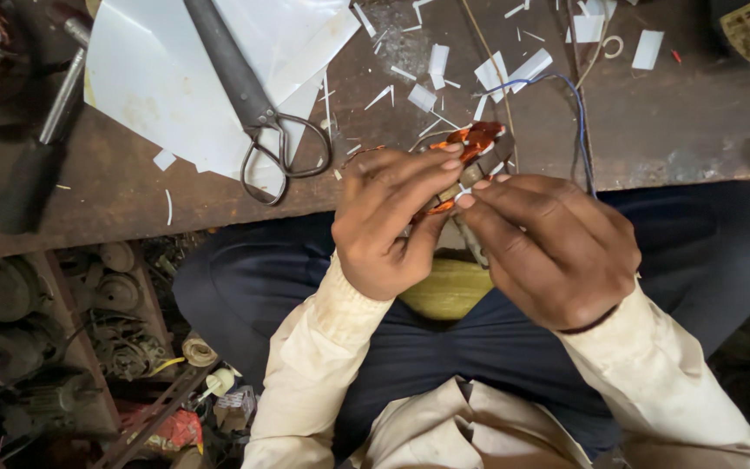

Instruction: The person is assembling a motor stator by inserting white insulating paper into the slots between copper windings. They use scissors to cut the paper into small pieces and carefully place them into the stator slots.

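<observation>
Dark, worn wooden bench (687, 130) across the far side, littered with white scraps. Lower left, dim shelves (71, 339) crammed with grimy metal parts. Even, soft light overall.

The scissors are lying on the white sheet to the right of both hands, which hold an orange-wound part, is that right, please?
Not quite: the head view shows the scissors on the white sheet to the left of the hands. The left hand and right hand do hold the orange-wound part.

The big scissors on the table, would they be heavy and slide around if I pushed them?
The scissors look all metal with long thick blades, so probably heavy for their size. They lie flat on a smooth white sheet, so a push would likely slide them, not roll them. Stiff, surely not floppy.
</observation>
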